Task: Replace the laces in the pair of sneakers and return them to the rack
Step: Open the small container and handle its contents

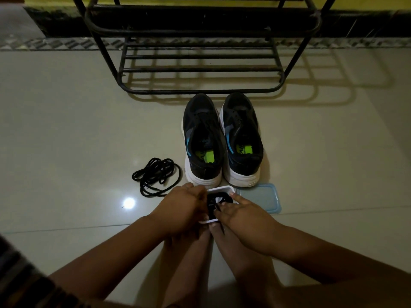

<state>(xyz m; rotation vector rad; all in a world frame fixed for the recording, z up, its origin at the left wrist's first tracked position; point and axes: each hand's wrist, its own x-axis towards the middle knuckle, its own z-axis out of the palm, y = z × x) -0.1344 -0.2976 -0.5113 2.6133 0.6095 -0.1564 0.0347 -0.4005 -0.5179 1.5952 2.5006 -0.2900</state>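
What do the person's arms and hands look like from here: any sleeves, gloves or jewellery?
Both forearms are bare up to the frame edge, with no sleeves in view. The left hand and right hand wear no gloves, and no rings, watch or bracelets show. The fingers have short, pale nails. The dim light hides finer detail.

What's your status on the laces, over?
Both hands, left hand and right hand, at the white container holding black laces. Loose laces left of sneakers. Rack unobstructed; lid beside container.
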